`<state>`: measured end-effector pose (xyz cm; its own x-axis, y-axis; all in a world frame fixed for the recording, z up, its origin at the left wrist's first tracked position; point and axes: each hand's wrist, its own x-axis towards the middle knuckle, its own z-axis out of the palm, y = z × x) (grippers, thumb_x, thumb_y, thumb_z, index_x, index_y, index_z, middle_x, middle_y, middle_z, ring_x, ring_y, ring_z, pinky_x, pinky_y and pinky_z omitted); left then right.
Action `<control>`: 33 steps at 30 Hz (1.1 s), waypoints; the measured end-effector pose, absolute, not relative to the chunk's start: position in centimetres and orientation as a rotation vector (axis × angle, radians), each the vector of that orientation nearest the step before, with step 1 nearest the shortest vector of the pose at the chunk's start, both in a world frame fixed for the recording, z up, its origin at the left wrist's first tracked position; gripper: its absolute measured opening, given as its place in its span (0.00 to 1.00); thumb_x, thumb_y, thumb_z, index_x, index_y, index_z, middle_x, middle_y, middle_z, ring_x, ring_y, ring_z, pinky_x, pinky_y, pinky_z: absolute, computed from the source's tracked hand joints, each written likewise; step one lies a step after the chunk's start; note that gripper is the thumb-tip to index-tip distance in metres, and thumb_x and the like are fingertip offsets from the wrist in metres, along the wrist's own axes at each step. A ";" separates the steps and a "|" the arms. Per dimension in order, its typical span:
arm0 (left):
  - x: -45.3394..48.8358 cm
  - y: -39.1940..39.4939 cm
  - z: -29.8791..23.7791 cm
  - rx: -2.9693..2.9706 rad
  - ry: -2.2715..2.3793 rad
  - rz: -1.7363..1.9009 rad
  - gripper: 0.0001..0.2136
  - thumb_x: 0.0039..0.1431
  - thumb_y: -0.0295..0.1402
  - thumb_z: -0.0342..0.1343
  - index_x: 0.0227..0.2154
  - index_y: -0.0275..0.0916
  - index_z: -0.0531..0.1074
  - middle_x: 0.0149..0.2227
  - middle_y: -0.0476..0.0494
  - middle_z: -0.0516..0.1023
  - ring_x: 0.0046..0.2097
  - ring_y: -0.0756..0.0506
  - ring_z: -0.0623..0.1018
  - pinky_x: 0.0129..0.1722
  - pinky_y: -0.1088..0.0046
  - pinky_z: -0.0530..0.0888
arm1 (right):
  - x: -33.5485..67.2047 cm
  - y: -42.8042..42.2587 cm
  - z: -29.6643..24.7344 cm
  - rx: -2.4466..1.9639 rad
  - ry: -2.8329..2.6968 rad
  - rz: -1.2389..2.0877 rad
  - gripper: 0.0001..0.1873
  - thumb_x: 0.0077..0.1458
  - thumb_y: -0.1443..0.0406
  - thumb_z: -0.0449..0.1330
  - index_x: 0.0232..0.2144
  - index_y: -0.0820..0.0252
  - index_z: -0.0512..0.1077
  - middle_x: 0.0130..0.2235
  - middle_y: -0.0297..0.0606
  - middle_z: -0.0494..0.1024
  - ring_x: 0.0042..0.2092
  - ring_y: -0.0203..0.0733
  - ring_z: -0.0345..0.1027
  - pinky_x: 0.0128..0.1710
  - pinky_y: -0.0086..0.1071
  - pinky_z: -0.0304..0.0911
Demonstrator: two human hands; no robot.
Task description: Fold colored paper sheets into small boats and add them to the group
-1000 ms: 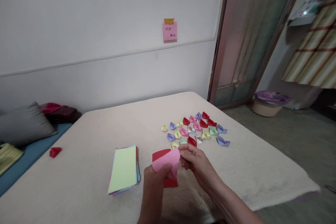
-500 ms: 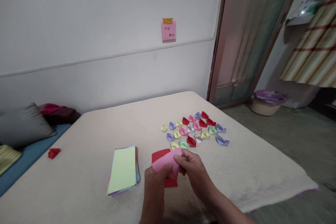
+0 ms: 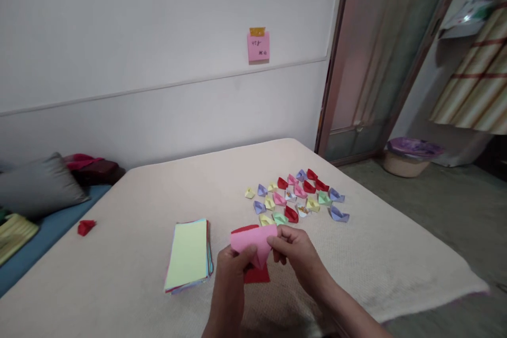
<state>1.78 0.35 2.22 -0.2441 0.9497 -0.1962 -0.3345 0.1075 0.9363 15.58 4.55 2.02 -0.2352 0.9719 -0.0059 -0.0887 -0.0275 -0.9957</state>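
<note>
Pink paper [image 3: 258, 236] levelled, between left grip [image 3: 233, 268] and right grip [image 3: 296, 248]

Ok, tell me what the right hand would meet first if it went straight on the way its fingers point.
The folded pink paper sheet that the right hand pinches at one end; beyond that, probably the left hand, though depth is hard to judge.

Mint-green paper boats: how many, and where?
2: the near mint-green boat, between a yellow boat and a red boat; the far mint-green boat, just left of a lavender boat. Others could be hidden behind the pink paper.
</note>
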 end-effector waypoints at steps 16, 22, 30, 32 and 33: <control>4.0 0.0 -1.5 2.283 2.164 1.570 0.10 0.55 0.26 0.54 0.42 0.35 0.69 0.42 0.34 0.74 0.47 0.37 0.72 0.47 0.56 0.67 | 14.5 2.7 2.5 -1.155 -1.189 1.213 0.16 0.50 0.62 0.60 0.15 0.59 0.62 0.15 0.27 0.63 0.21 0.32 0.54 0.22 0.26 0.51; 2.2 0.3 0.6 1.137 1.692 1.547 0.03 0.54 0.31 0.54 0.29 0.39 0.70 0.25 0.49 0.72 0.27 0.48 0.72 0.27 0.73 0.67 | 14.9 2.7 3.3 -1.071 -1.229 1.223 0.13 0.54 0.57 0.56 0.24 0.60 0.69 0.20 0.30 0.67 0.24 0.34 0.58 0.25 0.27 0.53; 2.5 0.6 2.0 0.395 0.948 1.667 0.08 0.47 0.27 0.60 0.33 0.36 0.71 0.28 0.47 0.77 0.28 0.49 0.76 0.28 0.76 0.70 | 13.8 3.4 2.1 -0.858 -1.055 1.715 0.17 0.40 0.65 0.65 0.36 0.61 0.69 0.33 0.36 0.75 0.34 0.40 0.68 0.34 0.31 0.60; 2.5 0.5 1.9 0.393 0.915 1.691 0.08 0.48 0.27 0.59 0.33 0.36 0.71 0.29 0.46 0.78 0.29 0.49 0.76 0.29 0.75 0.71 | 13.4 3.1 2.2 -0.725 -1.053 1.835 0.21 0.35 0.71 0.64 0.38 0.60 0.69 0.35 0.36 0.76 0.35 0.40 0.69 0.36 0.31 0.61; 2.5 0.5 1.8 0.392 0.902 1.697 0.07 0.49 0.27 0.58 0.33 0.36 0.71 0.30 0.45 0.78 0.29 0.49 0.76 0.29 0.75 0.72 | 13.3 3.1 2.2 -0.694 -1.057 1.860 0.24 0.33 0.74 0.64 0.38 0.60 0.69 0.35 0.35 0.76 0.36 0.40 0.69 0.36 0.31 0.61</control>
<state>2.46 0.51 1.82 -0.3254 0.9269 -0.1869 -0.6732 -0.0883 0.7341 13.28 3.06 2.22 -0.4728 0.8798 -0.0493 -0.4080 -0.2682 -0.8727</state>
